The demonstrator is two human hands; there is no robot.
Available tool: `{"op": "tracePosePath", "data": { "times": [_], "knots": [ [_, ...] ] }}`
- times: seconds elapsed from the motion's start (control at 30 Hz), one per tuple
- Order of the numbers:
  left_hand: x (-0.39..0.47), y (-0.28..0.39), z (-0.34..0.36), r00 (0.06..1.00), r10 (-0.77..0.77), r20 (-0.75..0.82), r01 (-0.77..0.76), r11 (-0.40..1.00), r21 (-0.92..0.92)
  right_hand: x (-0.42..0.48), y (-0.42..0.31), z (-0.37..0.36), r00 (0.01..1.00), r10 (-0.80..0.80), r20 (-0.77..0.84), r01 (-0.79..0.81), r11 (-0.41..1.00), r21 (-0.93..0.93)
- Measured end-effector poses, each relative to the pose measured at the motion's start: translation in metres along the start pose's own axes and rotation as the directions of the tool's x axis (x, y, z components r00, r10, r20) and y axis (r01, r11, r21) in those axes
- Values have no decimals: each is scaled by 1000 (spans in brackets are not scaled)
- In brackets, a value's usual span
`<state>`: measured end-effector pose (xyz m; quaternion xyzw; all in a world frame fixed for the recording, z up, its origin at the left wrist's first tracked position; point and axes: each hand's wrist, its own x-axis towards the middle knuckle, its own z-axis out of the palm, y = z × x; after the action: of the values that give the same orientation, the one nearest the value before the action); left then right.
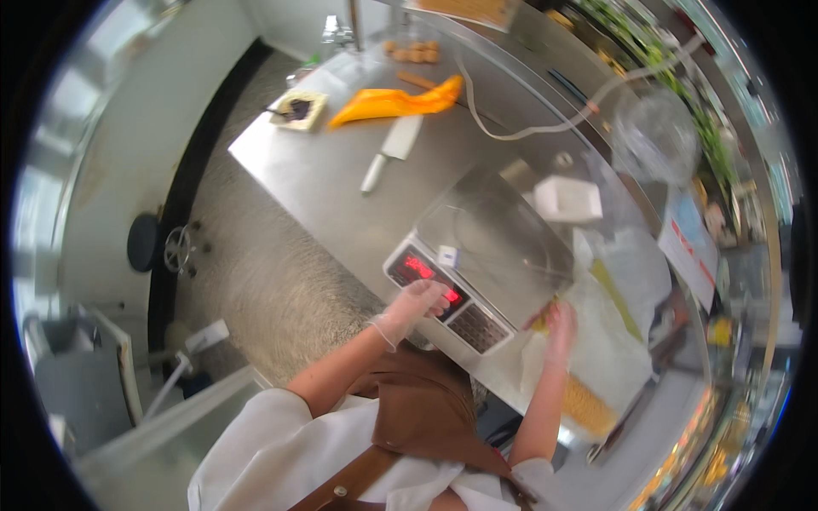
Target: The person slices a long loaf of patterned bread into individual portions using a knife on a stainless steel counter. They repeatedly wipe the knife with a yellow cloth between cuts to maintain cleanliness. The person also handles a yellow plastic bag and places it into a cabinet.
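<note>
A digital countertop scale (pixel 489 345) with a steel platform (pixel 498 236) and lit red digits lies before me on the steel table. In a thin clear glove, my left hand (pixel 418 305) is over the scale's display with its fingers curled; whether anything is between them is hidden. My right hand (pixel 561 329), gloved too, pinches a small yellow-green and dark red piece (pixel 542 319) beside the platform's right corner. It is too blurred to name. A small white block with a dark mark (pixel 448 257) rests at the platform edge near the display.
White paper (pixel 594 332) bears a yellow-green strip (pixel 617 300) and a crumb-coated loaf-like item (pixel 585 405). Farther back are a white-handled cleaver (pixel 399 139), an orange-yellow crumpled sheet (pixel 396 103), a square tub with dark contents (pixel 299 110) and a white container (pixel 567 199). A clear barrier edges the table (pixel 307 191).
</note>
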<state>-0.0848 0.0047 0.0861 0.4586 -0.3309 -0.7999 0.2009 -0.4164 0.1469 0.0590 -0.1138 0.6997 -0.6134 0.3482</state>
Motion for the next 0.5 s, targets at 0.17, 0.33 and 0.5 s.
{"op": "tracePosePath", "data": {
  "times": [0.17, 0.33, 0.5],
  "knots": [
    [7, 5, -3, 997, 76, 28, -76, 997, -11, 4, 28, -60, 953, -98, -288, 52, 985, -164],
    [8, 14, -1, 995, 95, -33, -93, 993, 70, 10, 27, -71, 958, -257, -128, 137, 801, -583],
    [4, 16, 2, 990, 98, -101, -79, 980, 185, 20, 72, -32, 919, -327, 219, 263, 95, -960]
  ]
}}
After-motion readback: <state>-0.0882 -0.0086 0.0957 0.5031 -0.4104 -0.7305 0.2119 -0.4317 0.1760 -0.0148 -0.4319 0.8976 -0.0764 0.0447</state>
